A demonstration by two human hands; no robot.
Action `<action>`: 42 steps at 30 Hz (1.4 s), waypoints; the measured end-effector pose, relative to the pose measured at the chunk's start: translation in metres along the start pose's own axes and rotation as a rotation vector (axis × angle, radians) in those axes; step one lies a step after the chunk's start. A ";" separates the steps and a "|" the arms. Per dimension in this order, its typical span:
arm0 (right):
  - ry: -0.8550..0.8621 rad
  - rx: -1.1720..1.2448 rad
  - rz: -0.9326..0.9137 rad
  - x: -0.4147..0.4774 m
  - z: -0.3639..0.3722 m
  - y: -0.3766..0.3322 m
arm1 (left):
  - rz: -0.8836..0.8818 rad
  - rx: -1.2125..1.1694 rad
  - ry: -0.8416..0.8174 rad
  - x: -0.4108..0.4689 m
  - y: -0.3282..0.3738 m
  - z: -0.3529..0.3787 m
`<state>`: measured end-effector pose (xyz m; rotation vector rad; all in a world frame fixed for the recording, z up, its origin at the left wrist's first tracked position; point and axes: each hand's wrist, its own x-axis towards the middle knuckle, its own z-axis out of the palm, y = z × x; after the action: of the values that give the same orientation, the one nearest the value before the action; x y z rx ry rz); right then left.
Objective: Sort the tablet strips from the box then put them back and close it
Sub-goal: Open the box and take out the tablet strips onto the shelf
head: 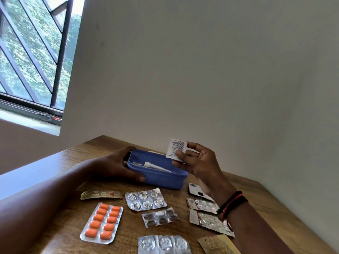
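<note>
Beside one box (161, 178), nine strips (102, 222)

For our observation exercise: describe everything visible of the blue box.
The blue box is a small oblong tub, seemingly plastic, with rounded corners, lidless and upright on the wooden table near the wall. A white tube lies inside. The left hand grips its left end; the right hand, pinching a white printed packet, hovers over its right end.

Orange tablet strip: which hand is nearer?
Left. The left hand grips the blue box just beyond the orange strip; the right hand holds a white packet above the box's right end.
</note>
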<state>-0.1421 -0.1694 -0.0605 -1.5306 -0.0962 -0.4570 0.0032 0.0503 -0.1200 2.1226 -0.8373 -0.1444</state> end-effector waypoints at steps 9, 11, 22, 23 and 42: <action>0.082 -0.177 -0.171 0.001 -0.012 0.000 | 0.024 -0.041 0.027 -0.003 0.002 -0.001; 0.077 -0.365 -0.310 0.002 -0.015 0.001 | 0.026 -0.061 0.039 -0.002 0.001 -0.002; -0.018 -0.872 -0.244 0.003 -0.034 0.006 | -0.033 -0.118 0.153 -0.005 -0.009 -0.013; -0.055 -0.895 -0.208 0.002 -0.033 0.007 | -0.035 -0.120 0.154 -0.005 -0.009 -0.013; -0.210 -1.119 -0.036 -0.001 -0.032 0.022 | -0.014 -0.149 0.128 -0.006 -0.008 -0.010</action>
<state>-0.1425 -0.2008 -0.0829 -2.6794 -0.0244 -0.3848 0.0066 0.0642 -0.1207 1.9765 -0.7146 -0.0745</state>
